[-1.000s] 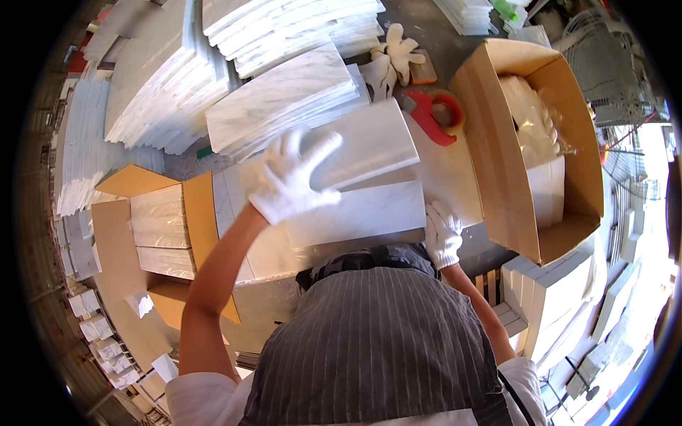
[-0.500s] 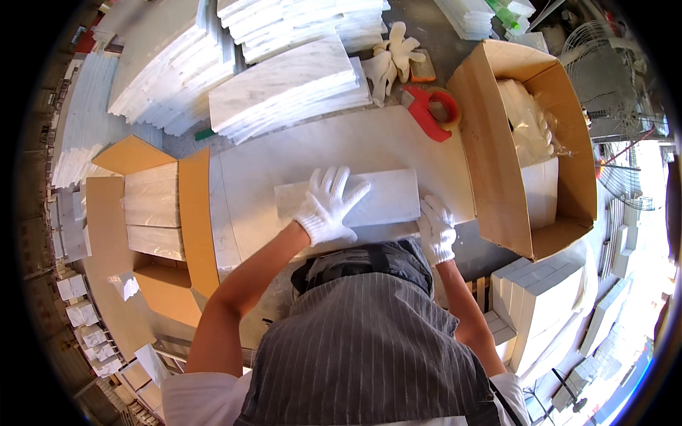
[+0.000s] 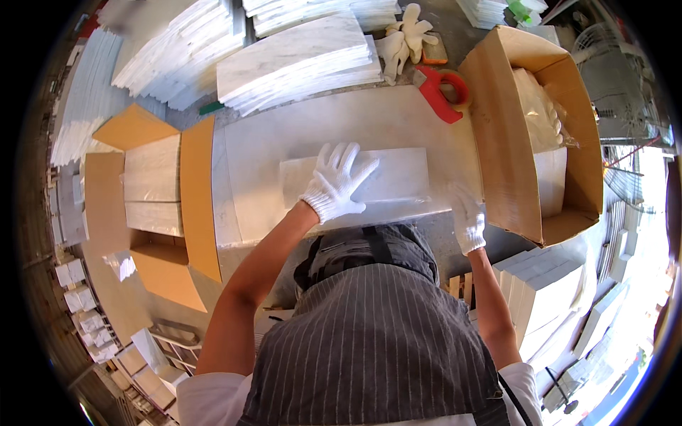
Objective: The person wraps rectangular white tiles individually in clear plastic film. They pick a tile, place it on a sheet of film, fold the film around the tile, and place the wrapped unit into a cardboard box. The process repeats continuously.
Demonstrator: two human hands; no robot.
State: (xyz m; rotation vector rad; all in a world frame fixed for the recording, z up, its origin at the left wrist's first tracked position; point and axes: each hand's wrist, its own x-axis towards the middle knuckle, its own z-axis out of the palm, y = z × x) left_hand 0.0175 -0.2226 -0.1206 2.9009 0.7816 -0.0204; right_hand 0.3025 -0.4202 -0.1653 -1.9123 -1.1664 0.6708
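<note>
A pale marble-look tile (image 3: 401, 174) lies lengthwise on a larger light slab (image 3: 256, 142) in front of me. My left hand (image 3: 334, 184), in a white knitted glove, rests flat across the tile's left half with its fingers spread. Beyond the right end of the tile, apart from it, is my right hand (image 3: 467, 224), gloved the same way. It is over the slab's near right corner, and motion smears its fingers, so I cannot make out whether they hold anything.
Left stands an open cardboard box (image 3: 197, 199) of wrapped white tiles (image 3: 153, 170); right, a taller open carton (image 3: 506, 149) with plastic-wrapped contents. A red tape dispenser (image 3: 439, 99), spare gloves (image 3: 412, 32) and tile stacks (image 3: 291, 57) line the far side.
My right hand has moved right, away from the tile's end, and is now blurred. My left hand stays spread on the tile. The whole view has shifted slightly.
</note>
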